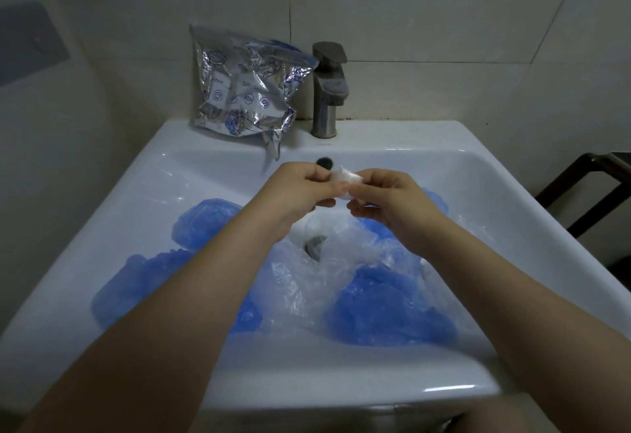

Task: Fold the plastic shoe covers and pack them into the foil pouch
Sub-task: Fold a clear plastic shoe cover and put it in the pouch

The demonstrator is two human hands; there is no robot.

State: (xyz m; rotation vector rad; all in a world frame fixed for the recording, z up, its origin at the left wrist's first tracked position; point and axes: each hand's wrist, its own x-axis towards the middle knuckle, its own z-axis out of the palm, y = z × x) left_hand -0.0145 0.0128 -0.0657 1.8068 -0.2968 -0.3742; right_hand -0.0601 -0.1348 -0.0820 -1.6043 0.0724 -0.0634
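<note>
Above the middle of the sink, my left hand [309, 190] and my right hand [386, 198] together pinch a small folded clear shoe cover [346, 179]. Under my arms, several loose shoe covers lie in the basin: blue ones [386, 306] at the left and right, clear ones [307, 282] in the middle. The silver foil pouch [246, 87] leans against the wall on the back ledge, left of the tap, with something blue showing at its top.
The white sink [426, 166] fills most of the view, with a drain [316, 244] in the middle. A metal tap [327, 91] stands at the back. A dark frame [587, 190] stands at the right. Tiled wall lies behind.
</note>
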